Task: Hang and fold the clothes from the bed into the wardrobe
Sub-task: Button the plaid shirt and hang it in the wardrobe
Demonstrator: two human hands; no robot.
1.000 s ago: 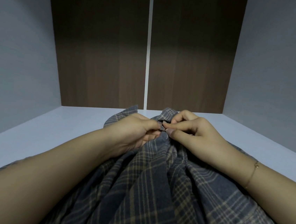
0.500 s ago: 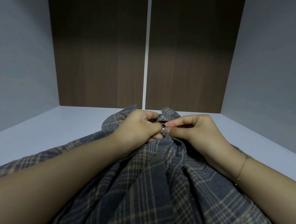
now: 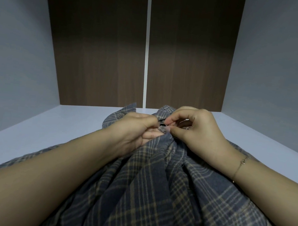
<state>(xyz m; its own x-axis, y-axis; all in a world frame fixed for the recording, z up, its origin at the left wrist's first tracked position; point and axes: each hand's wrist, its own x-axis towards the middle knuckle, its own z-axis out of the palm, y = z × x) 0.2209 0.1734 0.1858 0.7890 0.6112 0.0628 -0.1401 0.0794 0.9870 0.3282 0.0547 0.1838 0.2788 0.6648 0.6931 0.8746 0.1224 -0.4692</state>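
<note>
Grey-blue plaid flannel shirt with tan lines [image 3: 154, 196] is spread out on the pale shelf floor of the wardrobe compartment [image 3: 54, 127], collar end pointing toward the dark brown wood-grain back panel [image 3: 99, 52]. I've got it lying flat in there on purpose, so the shelf takes the weight and both hands are free for fiddly work near the neckline.

My left hand [image 3: 137, 130] is curled, thumb and fingertips pinching one edge of the front opening. My right hand [image 3: 196, 130] is curled too, pinching the opposite edge right beside it, so the two hands nearly touch. Between them sits a small dark round button [image 3: 162, 126], and my guess is I'm doing it up so the shirt holds its shape once folded. Whether it's through the hole yet, I can't tell, my fingers cover that bit.

The fabric bunches into ridges running back toward me, probably from me tugging the front edges together. A thin gold chain bracelet [image 3: 240, 166] sits on my right wrist, clear of the cloth.

Folding hasn't started as far as I can judge; the shirt needs smoothing first.
</note>
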